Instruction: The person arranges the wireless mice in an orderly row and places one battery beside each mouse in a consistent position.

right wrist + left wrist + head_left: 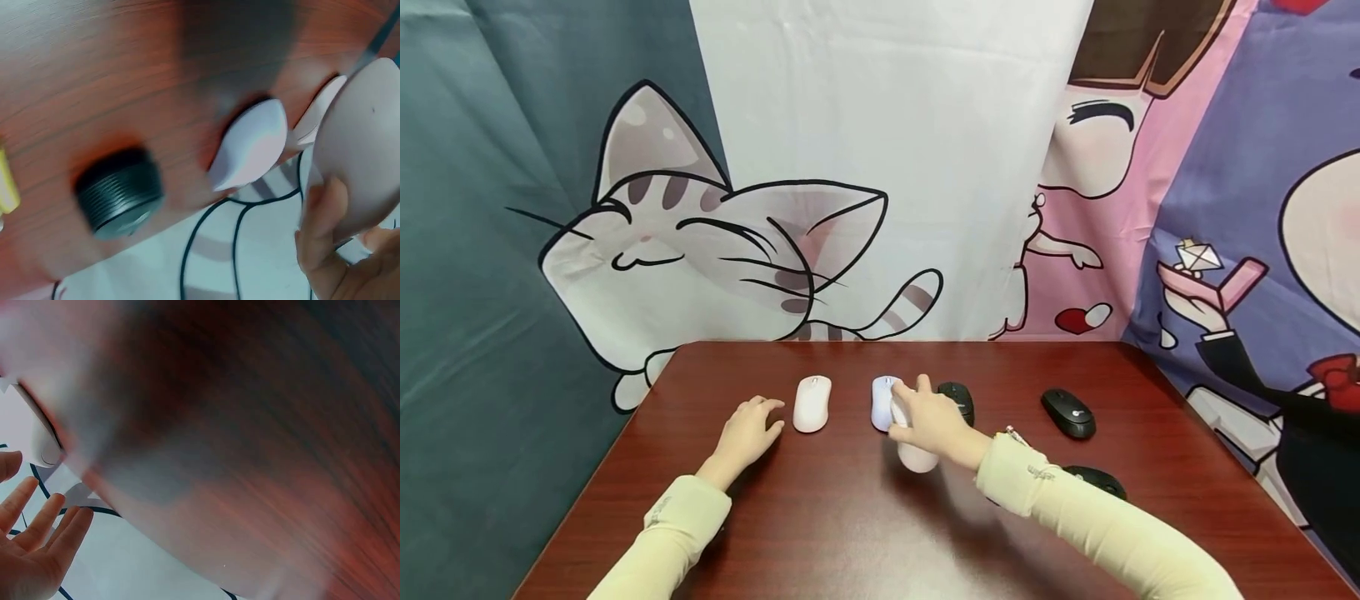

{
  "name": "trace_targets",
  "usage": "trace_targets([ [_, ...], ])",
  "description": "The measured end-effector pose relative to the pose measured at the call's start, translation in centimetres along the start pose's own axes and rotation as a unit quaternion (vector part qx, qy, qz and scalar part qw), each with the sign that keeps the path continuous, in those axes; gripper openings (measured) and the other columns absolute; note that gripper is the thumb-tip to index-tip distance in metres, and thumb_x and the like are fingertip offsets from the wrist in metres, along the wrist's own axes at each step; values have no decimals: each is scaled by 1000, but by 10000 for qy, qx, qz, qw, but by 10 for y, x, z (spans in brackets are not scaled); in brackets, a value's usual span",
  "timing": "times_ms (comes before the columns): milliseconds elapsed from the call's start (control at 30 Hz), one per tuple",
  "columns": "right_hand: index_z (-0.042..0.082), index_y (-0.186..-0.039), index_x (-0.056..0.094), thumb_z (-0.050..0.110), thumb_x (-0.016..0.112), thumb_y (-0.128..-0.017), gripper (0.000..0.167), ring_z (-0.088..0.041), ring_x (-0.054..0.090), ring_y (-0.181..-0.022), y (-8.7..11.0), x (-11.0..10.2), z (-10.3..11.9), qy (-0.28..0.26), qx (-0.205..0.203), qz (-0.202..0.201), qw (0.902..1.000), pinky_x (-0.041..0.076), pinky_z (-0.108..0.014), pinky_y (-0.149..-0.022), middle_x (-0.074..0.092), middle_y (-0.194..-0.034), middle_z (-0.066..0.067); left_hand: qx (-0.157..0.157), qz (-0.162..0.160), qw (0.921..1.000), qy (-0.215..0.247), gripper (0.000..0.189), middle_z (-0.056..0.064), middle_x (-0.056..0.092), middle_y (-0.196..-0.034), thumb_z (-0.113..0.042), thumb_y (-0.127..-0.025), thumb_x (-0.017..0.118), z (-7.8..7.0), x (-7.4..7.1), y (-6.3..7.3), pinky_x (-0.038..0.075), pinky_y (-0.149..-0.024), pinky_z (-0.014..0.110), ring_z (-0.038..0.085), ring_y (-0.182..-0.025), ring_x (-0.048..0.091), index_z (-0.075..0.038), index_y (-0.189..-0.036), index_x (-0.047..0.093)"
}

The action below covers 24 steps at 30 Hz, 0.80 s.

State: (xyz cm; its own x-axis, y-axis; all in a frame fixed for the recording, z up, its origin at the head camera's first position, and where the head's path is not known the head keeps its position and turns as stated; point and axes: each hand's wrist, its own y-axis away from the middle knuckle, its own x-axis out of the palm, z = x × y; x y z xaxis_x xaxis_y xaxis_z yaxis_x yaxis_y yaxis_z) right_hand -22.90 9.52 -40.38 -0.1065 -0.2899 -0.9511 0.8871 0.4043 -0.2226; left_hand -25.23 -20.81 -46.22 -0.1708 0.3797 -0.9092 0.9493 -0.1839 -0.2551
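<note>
My right hand (934, 421) grips a white computer mouse (917, 458), raised over the table beside a light blue mouse (881, 407). In the right wrist view, thumb and fingers hold the pale shell of that white mouse (362, 137) at its sides. A black mouse (958, 400), ribbed in the right wrist view, sits just behind the right hand and is partly covered by it. To the left, my left hand (745, 435) hovers low by the table with fingers loosely spread. Its fingertips are just left of another white mouse (812, 404), and it holds nothing.
A black mouse (1069, 414) lies further right on the reddish-brown table (820, 533). Nearer, a dark mouse (1097, 480) is partly hidden by the right sleeve (1075, 508). Behind the table's far edge hangs a cloth with a cartoon cat (662, 225).
</note>
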Motion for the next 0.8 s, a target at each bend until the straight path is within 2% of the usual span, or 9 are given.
trace_targets([
  [133, 12, -118, 52, 35, 66, -71, 53, -24, 50, -45, -6, 13, 20, -12, -144, 60, 9999, 43, -36, -45, 49, -96, -19, 43, -25, 10000, 15, 30, 20, 62, -107, -13, -83, 66, 0, -3, -3, 50, -78, 52, 39, -97, 59, -2, -112, 66],
  [267, 12, -109, 50, 35, 66, -70, 48, -24, 49, -46, -11, 25, 40, -186, -185, 302, 9992, 42, -35, -45, 50, -90, -17, -9, 12, 10000, -3, 30, 20, 62, -107, -13, -83, 66, 2, -1, 0, 50, -79, 52, 40, -97, 59, -2, -111, 66],
  [400, 12, -103, 50, 34, 66, -69, 44, -24, 50, -52, -20, 35, 55, -452, -30, 626, 9970, 40, -31, -46, 51, -85, -14, -85, 101, 9999, 25, 30, 20, 62, -107, -13, -84, 66, 3, 2, 4, 50, -79, 52, 40, -98, 59, -2, -112, 66],
  [500, 11, -100, 51, 36, 65, -70, 41, -25, 54, -59, -30, 42, 67, -426, 173, 819, 9956, 41, -31, -50, 52, -84, -11, -48, 73, 10000, 45, 30, 21, 62, -107, -12, -84, 66, 2, 2, 3, 50, -78, 52, 40, -98, 60, -1, -112, 66],
  [567, 10, -102, 53, 38, 65, -71, 43, -27, 57, -63, -36, 46, 76, -339, 362, 913, 9946, 44, -32, -53, 54, -84, -11, -28, 11, 10000, 57, 30, 21, 62, -106, -12, -83, 66, 2, 0, 1, 50, -78, 52, 40, -97, 60, -1, -110, 66],
  [700, 9, -116, 53, 43, 67, -74, 56, -30, 63, -73, -46, 53, 98, -51, 820, 1164, 9898, 49, -34, -60, 55, -94, -15, -33, -84, 9999, 51, 29, 22, 62, -105, -11, -83, 66, 2, -5, -5, 50, -79, 53, 41, -96, 60, 0, -109, 66],
  [800, 9, -122, 53, 48, 67, -75, 63, -27, 63, -78, -49, 60, 116, 236, 1070, 1372, 9845, 51, -32, -63, 54, -101, -16, -55, -62, 10000, 36, 29, 23, 62, -106, -11, -83, 66, 3, -6, -9, 49, -79, 54, 42, -97, 60, 1, -110, 66],
])
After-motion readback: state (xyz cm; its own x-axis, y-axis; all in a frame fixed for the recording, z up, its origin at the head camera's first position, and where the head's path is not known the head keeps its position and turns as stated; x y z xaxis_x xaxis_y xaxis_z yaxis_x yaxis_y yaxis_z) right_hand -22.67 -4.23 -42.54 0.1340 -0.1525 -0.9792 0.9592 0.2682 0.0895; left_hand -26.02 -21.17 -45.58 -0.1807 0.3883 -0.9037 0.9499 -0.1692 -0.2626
